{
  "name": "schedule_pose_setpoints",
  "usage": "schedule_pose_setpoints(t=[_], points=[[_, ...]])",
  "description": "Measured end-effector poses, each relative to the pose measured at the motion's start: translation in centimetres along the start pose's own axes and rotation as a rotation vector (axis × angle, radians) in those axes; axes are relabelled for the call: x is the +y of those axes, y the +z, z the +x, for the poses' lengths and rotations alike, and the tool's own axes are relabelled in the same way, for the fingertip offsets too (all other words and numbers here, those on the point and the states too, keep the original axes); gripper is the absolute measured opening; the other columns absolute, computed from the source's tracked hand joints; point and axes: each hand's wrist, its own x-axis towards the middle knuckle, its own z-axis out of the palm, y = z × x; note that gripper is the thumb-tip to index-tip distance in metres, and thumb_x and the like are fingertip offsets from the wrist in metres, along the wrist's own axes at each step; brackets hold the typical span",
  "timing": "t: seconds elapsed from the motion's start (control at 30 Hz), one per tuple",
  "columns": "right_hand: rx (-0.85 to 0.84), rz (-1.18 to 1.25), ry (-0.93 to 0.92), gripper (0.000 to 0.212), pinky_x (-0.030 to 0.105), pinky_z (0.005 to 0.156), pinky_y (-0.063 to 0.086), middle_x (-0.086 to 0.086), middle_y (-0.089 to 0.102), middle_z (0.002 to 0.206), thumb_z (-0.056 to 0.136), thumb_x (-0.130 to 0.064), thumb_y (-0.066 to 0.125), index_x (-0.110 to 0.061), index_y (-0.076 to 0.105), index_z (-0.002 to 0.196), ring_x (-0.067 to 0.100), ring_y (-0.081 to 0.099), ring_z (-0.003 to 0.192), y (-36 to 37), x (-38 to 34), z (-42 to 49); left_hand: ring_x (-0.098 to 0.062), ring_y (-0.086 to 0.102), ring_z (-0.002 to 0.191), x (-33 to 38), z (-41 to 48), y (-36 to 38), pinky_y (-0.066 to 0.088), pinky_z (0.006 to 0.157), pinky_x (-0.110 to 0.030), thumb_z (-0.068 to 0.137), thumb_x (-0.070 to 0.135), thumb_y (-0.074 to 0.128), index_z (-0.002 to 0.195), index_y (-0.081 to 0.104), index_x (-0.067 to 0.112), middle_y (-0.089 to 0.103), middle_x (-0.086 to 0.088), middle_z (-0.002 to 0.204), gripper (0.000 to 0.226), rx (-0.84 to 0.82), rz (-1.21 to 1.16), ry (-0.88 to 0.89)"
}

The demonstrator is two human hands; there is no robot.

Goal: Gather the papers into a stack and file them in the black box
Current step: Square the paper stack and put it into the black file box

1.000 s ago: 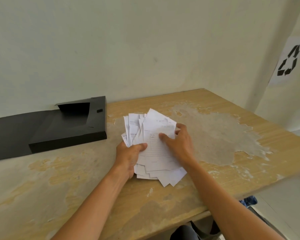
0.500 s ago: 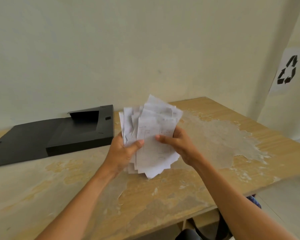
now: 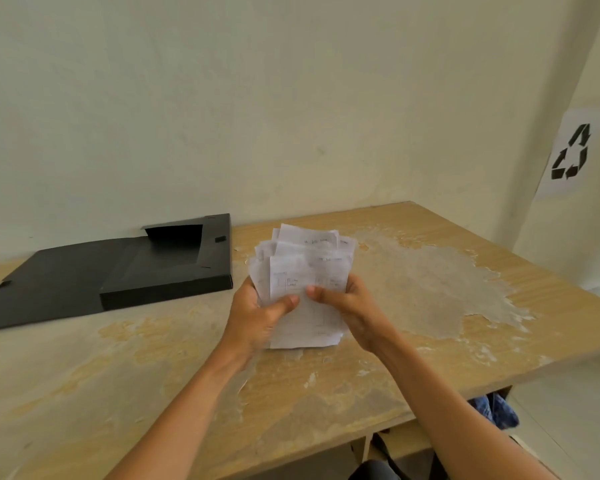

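Hands: left hand (image 3: 257, 313) and right hand (image 3: 343, 301) are together at mid-table, each clamped on a side of the paper stack (image 3: 305, 282), thumbs pressed on the front sheet and nearly touching.
Stack: held upright, lower edge close to or on the wooden table (image 3: 430, 362); contact cannot be told. Upper edges are staggered, several sheets poking out at the far top and left.
Step in hand: squaring the loose sheets, by my reading; gathering looks done, filing not yet begun.
How to do it well: loosen the squeeze a little so sheets can slide, tap the bottom edge on the table, then turn and tap a long edge. Keep thumbs low so the tops settle. Thin sheets buckle if pinched hard and fan out if let go.
Black box (image 3: 174, 261): lies open at far left of the stack, near it but apart, its lid flap (image 3: 49, 282) spread flat further left; tray looks vacant.
Next carry: a short move leftward; keep the stack level going in.
Surface: worn wood with peeling veneer and pale patches, rough enough to snag a corner.
Room: plain pale wall behind; a recycling sign (image 3: 570, 152) on the wall at far right; blue cloth (image 3: 496, 410) under the table's near right edge.
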Motion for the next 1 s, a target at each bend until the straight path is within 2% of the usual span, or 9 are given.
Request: schedule_pose_setpoints(t=[0.17,0.27,0.33,0.47,0.6,0.73,0.8,0.9,1.0], points=[[0.038,0.07,-0.076,0.042,0.036,0.078,0.055,0.011,0.07,0.107,0.076,-0.012,0.071,-0.006,0.061,0.116,0.026,0.067,0.098,-0.1,-1.3,0.2,-0.012,0.069,0.089,0.4,-0.4,0.0,0.056,0.065,-0.025,0.075,0.008,0.075,0.117,0.059,0.019,0.071,0.001,0.102,0.047,0.017,-0.047,0.055],[0.0,-0.03,-0.009,0.041,0.044,0.088,0.053,0.016,0.07,0.109,0.075,-0.015,0.073,-0.006,0.063,0.114,0.031,0.067,0.101,0.3,-0.2,-0.2,-0.017,0.069,0.092,-0.4,-0.9,0.2,0.058,0.068,-0.032,0.075,0.013,0.077,0.116,0.061,0.019,0.072,-0.002,0.102,0.045,-0.01,0.024,0.033],[0.001,-0.025,-0.014,0.04,0.045,0.089,0.053,0.018,0.07,0.107,0.074,-0.015,0.074,-0.004,0.064,0.112,0.034,0.067,0.1,0.9,0.1,-0.2,-0.017,0.069,0.091,-0.2,-0.9,0.7,0.059,0.072,-0.035,0.075,0.016,0.077,0.113,0.063,0.019,0.072,-0.002,0.1,0.041,0.008,0.047,0.067],[0.03,-0.018,-0.044,0.042,0.039,0.083,0.055,0.012,0.071,0.106,0.074,-0.017,0.073,-0.007,0.063,0.114,0.029,0.067,0.099,0.9,-0.8,0.1,-0.014,0.067,0.089,0.4,-0.3,0.1,0.058,0.069,-0.031,0.078,0.025,0.074,0.111,0.062,0.023,0.07,0.001,0.101,0.035,0.087,0.021,0.111],[-0.026,-0.128,0.012,0.042,0.031,0.082,0.053,0.005,0.071,0.11,0.076,-0.021,0.073,-0.013,0.062,0.116,0.021,0.068,0.101,1.1,0.0,-0.1,-0.007,0.067,0.088,0.0,-0.3,-0.3,0.054,0.066,-0.022,0.08,0.019,0.072,0.105,0.065,0.028,0.072,0.011,0.096,0.027,0.022,0.07,0.098],[-0.044,-0.12,-0.014,0.038,0.031,0.082,0.054,0.005,0.071,0.11,0.08,-0.017,0.072,-0.014,0.062,0.117,0.022,0.068,0.1,1.7,-0.5,0.1,-0.006,0.066,0.077,1.2,0.1,-0.3,0.053,0.059,-0.021,0.079,0.016,0.073,0.105,0.059,0.019,0.068,0.003,0.092,0.03,0.157,-0.017,0.14],[-0.045,-0.128,-0.014,0.04,0.03,0.08,0.055,0.006,0.071,0.11,0.081,-0.013,0.071,-0.013,0.058,0.119,0.022,0.068,0.1,1.6,-0.5,0.2,-0.006,0.065,0.076,1.4,0.4,-0.9,0.054,0.061,-0.023,0.075,0.018,0.077,0.111,0.051,0.019,0.063,0.0,0.097,0.044,0.213,-0.006,0.201],[-0.017,-0.11,-0.039,0.051,0.036,0.082,0.055,0.012,0.069,0.111,0.079,-0.022,0.072,-0.016,0.046,0.122,0.025,0.067,0.1,1.6,-0.8,0.1,-0.017,0.065,0.091,1.6,0.9,-1.3,0.056,0.073,-0.031,0.073,0.028,0.074,0.118,0.048,0.028,0.058,-0.005,0.111,0.052,0.204,0.066,0.273],[0.029,-0.137,-0.182,0.062,0.036,0.082,0.057,0.01,0.062,0.118,0.085,-0.021,0.068,-0.04,0.036,0.134,0.023,0.066,0.097,2.1,-1.9,0.3,-0.008,0.057,0.102,1.7,1.1,-0.8,0.05,0.083,-0.025,0.082,0.023,0.068,0.12,0.052,0.031,0.054,0.0,0.117,0.042,0.15,0.213,0.374]])
